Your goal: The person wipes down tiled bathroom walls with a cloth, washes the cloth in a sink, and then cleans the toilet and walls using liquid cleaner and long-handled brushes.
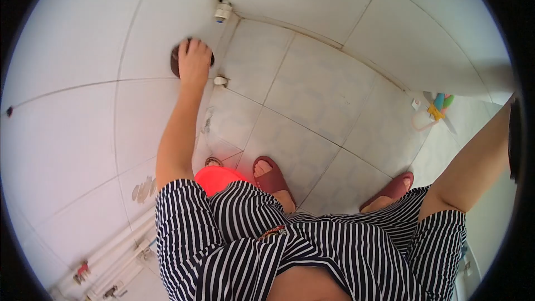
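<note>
Head view: the left hand (195, 61) is clamped over a dark pad (175, 64) against the wall (150, 33), near the pipe fitting (223, 11); the pad, mostly covered, perhaps lies crosswise under the grip. The right arm (473, 161) reaches away from that fitting, its hand unseen.

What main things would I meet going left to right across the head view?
Red valve handle → left hand on a dark object against the wall → red basin → left slipper → right slipper → multicoloured bladed item.
</note>
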The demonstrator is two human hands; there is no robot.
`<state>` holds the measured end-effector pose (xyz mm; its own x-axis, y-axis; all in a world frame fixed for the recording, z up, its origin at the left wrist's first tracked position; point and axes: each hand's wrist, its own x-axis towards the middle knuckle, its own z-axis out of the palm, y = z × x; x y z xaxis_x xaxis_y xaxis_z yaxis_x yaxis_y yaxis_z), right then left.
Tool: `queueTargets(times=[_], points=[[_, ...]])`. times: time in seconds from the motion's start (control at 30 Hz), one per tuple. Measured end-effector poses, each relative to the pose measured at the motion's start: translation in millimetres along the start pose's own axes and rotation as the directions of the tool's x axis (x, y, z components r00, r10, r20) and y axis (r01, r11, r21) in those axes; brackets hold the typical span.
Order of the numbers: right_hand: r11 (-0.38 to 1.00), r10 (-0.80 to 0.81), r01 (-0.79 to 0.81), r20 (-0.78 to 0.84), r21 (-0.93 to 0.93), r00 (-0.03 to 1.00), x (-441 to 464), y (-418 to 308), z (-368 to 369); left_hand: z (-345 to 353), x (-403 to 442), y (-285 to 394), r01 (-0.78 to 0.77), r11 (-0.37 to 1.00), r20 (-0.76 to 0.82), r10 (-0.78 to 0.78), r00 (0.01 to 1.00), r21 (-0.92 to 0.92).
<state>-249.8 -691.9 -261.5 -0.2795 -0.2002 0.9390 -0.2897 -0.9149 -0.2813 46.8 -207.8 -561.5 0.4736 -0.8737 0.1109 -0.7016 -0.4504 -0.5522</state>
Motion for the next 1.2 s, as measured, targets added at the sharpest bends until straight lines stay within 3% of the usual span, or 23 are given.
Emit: queueTargets(times=[0.07,0.13,0.2,0.27,0.33,0.47,0.53,0.57,0.6,0.63,0.7,0.77,0.8,0.83,0.9,0.97,1.07,1.1,1.13,1.2], points=[[0.999,-0.048,0.05,-0.218,0.005,0.975,-15,-16,3,-1,-51,-10,-0.043,0.999,-0.017,0.043,0.999,-0.015],[0.992,0.027,0.002,-0.231,0.127,0.972,-12,-33,10,-7,-89,-30,0.099,0.986,0.027,-0.096,0.995,-0.135],[0.939,0.176,-0.096,-0.224,0.329,0.958,-9,-42,12,-78,-88,-55,0.054,0.992,-0.183,-0.075,0.98,-0.117],[0.853,0.283,-0.155,-0.192,0.498,0.94,-10,-33,11,-139,-73,-100,0.123,0.992,-0.28,-0.114,0.953,0.015],[0.905,0.138,-0.062,-0.154,0.42,0.978,-10,-28,13,-194,-57,-158,0.167,0.974,-0.346,-0.107,0.932,0.151],[0.943,0.181,-0.113,-0.197,0.314,0.964,-10,-44,12,-346,-11,-279,0.334,0.821,-0.581,-0.003,0.814,0.463],[0.941,0.189,-0.107,-0.239,0.32,0.952,-2,-39,6,-428,-8,-329,0.507,0.681,-0.697,0.006,0.717,0.528],[0.945,0.191,-0.111,-0.245,0.307,0.951,-3,-32,6,-460,-8,-337,0.641,0.636,-0.784,-0.09,0.614,0.429],[0.951,0.186,-0.109,-0.253,0.29,0.95,-4,-26,4,-481,-12,-350,0.755,0.577,-0.855,-0.179,0.488,0.31],[0.955,0.186,-0.113,-0.256,0.273,0.949,-6,-17,3,-484,-21,-389,0.778,0.628,-0.934,-0.274,0.229,0.006],[0.966,0.18,-0.12,-0.264,0.228,0.948,-14,5,2,-489,-9,-383,0.968,0.252,-0.976,-0.208,0.064,0.009],[0.971,0.188,-0.139,-0.263,0.196,0.946,-24,31,3,-464,3,-362,0.901,0.434,-0.957,-0.252,0.141,0.018],[0.973,0.188,-0.143,-0.264,0.183,0.946,-27,42,5,-436,5,-355,0.843,0.515,-0.959,-0.127,0.253,0.154],[0.974,0.192,-0.151,-0.266,0.167,0.945,-30,52,5,-406,9,-350,0.762,0.617,-0.962,-0.031,0.27,0.194],[0.976,0.196,-0.163,-0.267,0.141,0.944,-35,72,5,-364,0,-289,0.65,0.717,-0.857,-0.145,0.494,0.253],[0.978,0.198,-0.174,-0.262,0.112,0.944,-38,86,5,-314,-22,-237,0.511,0.831,-0.694,-0.234,0.681,0.221],[0.977,0.215,-0.204,-0.257,0.068,0.942,-47,99,7,-238,-68,-165,0.288,0.927,-0.408,-0.173,0.896,0.239],[0.973,0.231,-0.226,-0.256,0.051,0.938,-52,96,9,-201,-86,-147,0.247,0.955,-0.302,-0.19,0.934,0.163],[0.964,0.264,-0.259,-0.264,0.053,0.928,-53,86,5,-181,-106,-131,0.141,0.959,-0.221,-0.086,0.971,0.246],[0.927,0.37,-0.372,-0.277,0.048,0.887,-37,31,-3,-189,-128,-131,-0.065,0.987,-0.023,0.069,0.997,0.149]])
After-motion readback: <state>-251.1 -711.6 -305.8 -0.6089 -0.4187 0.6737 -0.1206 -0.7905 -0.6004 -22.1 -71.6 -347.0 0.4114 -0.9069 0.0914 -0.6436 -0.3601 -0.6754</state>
